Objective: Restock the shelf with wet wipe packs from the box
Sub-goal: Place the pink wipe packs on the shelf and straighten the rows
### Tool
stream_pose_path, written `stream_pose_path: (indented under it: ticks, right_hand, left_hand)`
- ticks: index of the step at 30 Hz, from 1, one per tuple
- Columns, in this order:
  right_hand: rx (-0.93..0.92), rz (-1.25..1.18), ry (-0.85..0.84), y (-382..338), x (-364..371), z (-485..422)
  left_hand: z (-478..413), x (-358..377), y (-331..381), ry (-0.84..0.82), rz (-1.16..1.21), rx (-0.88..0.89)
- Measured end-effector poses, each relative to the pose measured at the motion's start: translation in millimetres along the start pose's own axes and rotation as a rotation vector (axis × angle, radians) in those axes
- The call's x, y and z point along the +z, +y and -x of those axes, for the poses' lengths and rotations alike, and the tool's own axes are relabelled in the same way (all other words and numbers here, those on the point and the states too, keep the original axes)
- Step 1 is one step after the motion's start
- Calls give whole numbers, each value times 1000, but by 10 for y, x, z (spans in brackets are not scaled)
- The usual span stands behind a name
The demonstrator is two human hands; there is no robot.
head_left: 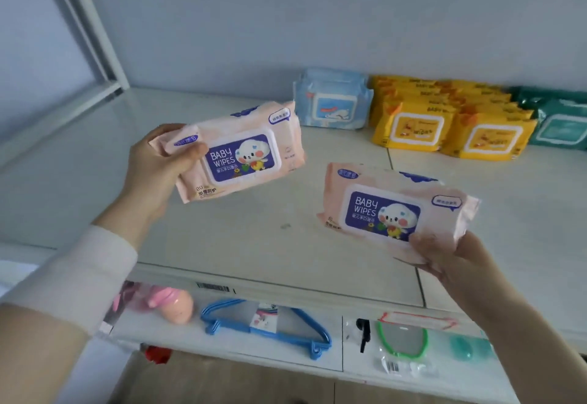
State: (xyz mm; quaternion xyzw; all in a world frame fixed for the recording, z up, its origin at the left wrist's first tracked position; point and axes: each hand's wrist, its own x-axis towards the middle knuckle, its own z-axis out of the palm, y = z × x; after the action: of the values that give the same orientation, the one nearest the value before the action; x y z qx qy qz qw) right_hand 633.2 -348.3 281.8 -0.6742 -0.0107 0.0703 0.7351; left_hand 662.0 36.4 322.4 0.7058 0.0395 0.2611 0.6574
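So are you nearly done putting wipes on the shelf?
Done: blue packs, yellow packs and green packs sit on the shelf. In hand: a pink pack in the left hand, another pink pack in the right hand. Left: placing both; the box is out of view.

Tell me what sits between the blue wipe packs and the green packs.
Rows of yellow wipe packs fill the gap from blue packs to green packs, in the head view.

I see the left pack [241, 155] and right pack [394, 209] as soft, crinkled plastic film with glossy lids; shelf [95, 181] smooth, faintly shiny; hangers [270, 330] plastic; sleeve [79, 276] matt cloth.
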Motion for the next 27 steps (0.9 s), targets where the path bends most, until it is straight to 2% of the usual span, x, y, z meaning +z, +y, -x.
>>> stream_pose_path:
  ticks: [4,8,15,20,24,27]
  right_hand:
    - [-23,-4,-56,-81,376,-700]
    - [-35,18,-70,-140,881,-1329]
    - [-56,67,38,-152,1795,-2309]
    - [-46,116,168,-61,2204,-3016]
    - [-35,115,240,39,2361,-3553]
    - [-45,120,326,83,2431,-3825]
  left_hand:
    - [-545,-114,-189,-51,-104,-33]
    - [-936,-313,-425,-13,-166,-37]
    - [-1734,-778,-879,30,-158,-64]
    - [-2587,-935,-1204,-51,-185,-68]
    - [-3238,-869,-1478,-229,-208,-65]
    - [-3594,-761,-1614,-280,-209,-37]
